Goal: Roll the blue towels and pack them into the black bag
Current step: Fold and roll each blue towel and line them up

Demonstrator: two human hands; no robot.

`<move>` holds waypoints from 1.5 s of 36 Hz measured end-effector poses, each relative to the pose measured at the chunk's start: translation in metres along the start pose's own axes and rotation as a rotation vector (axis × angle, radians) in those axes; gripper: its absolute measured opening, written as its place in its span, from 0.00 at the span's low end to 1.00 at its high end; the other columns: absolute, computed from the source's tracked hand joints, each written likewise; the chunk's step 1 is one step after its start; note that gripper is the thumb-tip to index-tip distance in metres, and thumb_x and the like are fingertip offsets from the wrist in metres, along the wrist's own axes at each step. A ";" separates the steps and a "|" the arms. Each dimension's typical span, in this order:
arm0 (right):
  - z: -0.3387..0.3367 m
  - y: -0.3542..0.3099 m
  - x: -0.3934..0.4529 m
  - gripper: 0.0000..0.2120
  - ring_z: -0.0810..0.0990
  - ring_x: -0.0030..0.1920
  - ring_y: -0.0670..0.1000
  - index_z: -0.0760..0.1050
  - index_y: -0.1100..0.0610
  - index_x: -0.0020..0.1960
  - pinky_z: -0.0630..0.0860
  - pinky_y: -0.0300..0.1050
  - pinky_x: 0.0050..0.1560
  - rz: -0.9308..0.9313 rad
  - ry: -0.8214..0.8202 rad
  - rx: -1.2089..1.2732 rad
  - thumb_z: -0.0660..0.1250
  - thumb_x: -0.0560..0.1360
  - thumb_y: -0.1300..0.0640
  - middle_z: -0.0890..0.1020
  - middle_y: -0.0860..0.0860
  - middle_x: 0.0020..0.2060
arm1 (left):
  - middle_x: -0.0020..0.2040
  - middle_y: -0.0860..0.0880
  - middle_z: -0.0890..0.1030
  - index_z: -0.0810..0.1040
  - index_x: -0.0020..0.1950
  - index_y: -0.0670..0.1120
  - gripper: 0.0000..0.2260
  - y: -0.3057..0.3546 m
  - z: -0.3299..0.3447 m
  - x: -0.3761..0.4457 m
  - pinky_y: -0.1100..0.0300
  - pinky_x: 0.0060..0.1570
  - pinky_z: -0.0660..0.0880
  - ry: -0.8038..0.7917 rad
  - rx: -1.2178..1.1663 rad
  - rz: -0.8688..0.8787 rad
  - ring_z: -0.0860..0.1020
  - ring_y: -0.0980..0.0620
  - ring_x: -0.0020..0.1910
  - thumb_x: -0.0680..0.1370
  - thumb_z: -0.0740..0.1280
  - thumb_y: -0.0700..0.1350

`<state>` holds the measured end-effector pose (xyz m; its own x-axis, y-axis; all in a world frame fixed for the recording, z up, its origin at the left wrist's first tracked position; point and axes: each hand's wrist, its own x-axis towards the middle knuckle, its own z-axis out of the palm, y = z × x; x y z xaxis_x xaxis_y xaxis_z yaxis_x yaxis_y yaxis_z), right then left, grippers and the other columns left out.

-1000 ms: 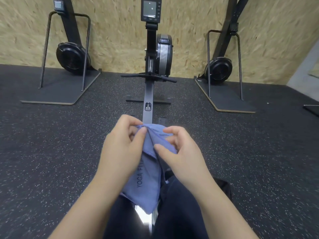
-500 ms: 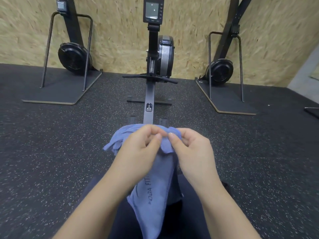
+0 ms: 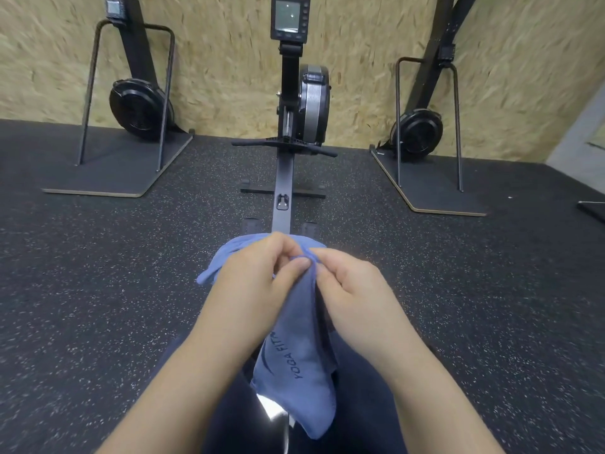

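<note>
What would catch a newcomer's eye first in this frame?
The blue towel at centre, pinched at its top edge by the left hand and the right hand, hangs down over the person's lap. Straight ahead stands a rowing machine against the chipboard wall, its monitor at the top edge.

The rowing machine [image 3: 302, 103] stands at the middle of the floor [image 3: 98, 290] against the back wall [image 3: 229, 60], its rail [image 3: 283, 188] running forward to the person's lap, with one stand [image 3: 131, 93] on a base board at the back left and another stand [image 3: 425, 126] at the back right. The towel [image 3: 294, 355] hangs in front of the rail's near end, above the lap, with the left hand [image 3: 255, 283] on its left side and the right hand [image 3: 350, 290] on its right, the two hands close together at its top.
</note>
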<state>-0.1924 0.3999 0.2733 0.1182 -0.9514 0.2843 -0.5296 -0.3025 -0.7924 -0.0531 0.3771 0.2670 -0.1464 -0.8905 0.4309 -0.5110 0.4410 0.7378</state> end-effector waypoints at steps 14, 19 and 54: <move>-0.005 0.005 0.000 0.18 0.77 0.46 0.30 0.77 0.38 0.44 0.68 0.25 0.47 -0.081 0.100 0.074 0.64 0.78 0.63 0.80 0.27 0.39 | 0.40 0.60 0.75 0.74 0.44 0.51 0.08 -0.014 0.001 0.005 0.71 0.45 0.65 -0.060 0.070 0.235 0.72 0.61 0.44 0.75 0.61 0.54; -0.009 0.011 0.004 0.08 0.81 0.47 0.41 0.82 0.54 0.49 0.75 0.37 0.50 -0.024 0.283 0.216 0.64 0.77 0.58 0.85 0.43 0.43 | 0.41 0.63 0.73 0.71 0.47 0.55 0.06 -0.020 0.005 0.008 0.66 0.44 0.63 -0.083 0.093 0.196 0.68 0.59 0.43 0.78 0.62 0.43; -0.059 0.077 0.005 0.12 0.75 0.29 0.38 0.78 0.56 0.56 0.68 0.26 0.33 0.232 0.782 0.091 0.57 0.81 0.58 0.81 0.50 0.45 | 0.43 0.53 0.76 0.75 0.51 0.58 0.09 -0.070 -0.040 0.011 0.61 0.51 0.49 0.274 0.628 0.008 0.73 0.45 0.55 0.83 0.55 0.54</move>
<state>-0.2821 0.3748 0.2455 -0.6236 -0.6856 0.3756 -0.3945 -0.1389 -0.9084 0.0148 0.3411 0.2403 0.0247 -0.7906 0.6119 -0.9174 0.2253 0.3281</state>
